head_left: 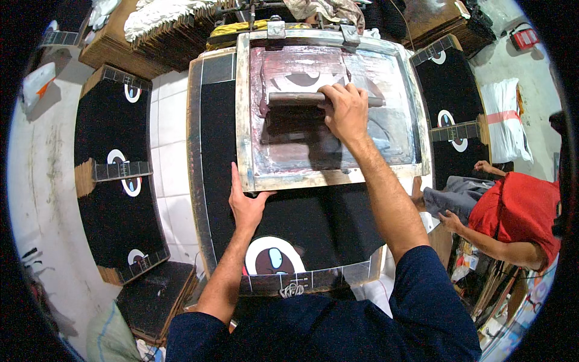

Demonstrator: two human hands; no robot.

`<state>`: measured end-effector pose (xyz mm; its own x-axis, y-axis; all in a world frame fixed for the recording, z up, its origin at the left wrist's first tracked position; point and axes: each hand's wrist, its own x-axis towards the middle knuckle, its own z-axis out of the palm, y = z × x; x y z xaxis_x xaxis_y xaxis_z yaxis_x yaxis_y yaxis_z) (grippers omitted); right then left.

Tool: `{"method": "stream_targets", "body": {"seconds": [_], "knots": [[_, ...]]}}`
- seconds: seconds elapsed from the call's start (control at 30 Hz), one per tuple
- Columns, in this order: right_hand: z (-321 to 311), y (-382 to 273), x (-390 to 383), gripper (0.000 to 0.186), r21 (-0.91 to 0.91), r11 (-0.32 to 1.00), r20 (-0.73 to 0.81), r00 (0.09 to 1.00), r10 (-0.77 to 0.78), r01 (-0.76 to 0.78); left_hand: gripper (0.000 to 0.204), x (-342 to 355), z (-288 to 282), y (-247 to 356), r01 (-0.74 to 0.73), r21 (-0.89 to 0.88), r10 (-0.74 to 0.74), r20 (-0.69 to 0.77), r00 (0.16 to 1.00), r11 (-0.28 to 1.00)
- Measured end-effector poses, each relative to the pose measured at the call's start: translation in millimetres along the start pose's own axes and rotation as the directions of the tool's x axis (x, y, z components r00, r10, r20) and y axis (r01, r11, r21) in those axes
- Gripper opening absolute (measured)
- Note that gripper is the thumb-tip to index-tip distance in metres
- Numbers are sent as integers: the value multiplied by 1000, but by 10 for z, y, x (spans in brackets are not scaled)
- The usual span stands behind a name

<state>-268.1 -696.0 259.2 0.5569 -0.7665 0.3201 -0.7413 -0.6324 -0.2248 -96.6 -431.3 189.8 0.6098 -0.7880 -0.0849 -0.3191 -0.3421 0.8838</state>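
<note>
My right hand [348, 111] is closed over a long dark squeegee [295, 99], which lies crosswise on the mesh of a screen-printing frame [329, 179]. Dark purplish ink smears the mesh around it, and part of an eye design shows through. At the frame's near left corner, my left hand [246, 208] has its fingers and thumb spread, touching the edges. Beneath the frame lies black fabric [325, 223] on a printing board. A printed eye [275, 256], white, brown and light blue, shows on the fabric nearest me.
More black printed fabric on boards lies at the left [111, 142] and right [443, 90]. Metal hinge clamps [276, 30] hold the frame's far edge. A co-worker in a red shirt [515, 211] bends at the right. Stacked boards with white cloth [166, 27] stand at the far left.
</note>
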Motion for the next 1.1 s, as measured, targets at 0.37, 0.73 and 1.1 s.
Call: {"method": "stream_targets", "body": {"seconds": [0.37,0.73,1.1], "knots": [[358,326,642,47,-61,997,291,956,-35,56,119,42,-37,23,21,71,-23,39,999,997],[663,408,995,44,-146,989,69,998,16,-6,115,36,-16,23,15,48,-17,51,999,999],[240,-180,-515,59,41,999,-305,952,30,-18,113,31,5,-83,-42,48,41,25,999,998]]}}
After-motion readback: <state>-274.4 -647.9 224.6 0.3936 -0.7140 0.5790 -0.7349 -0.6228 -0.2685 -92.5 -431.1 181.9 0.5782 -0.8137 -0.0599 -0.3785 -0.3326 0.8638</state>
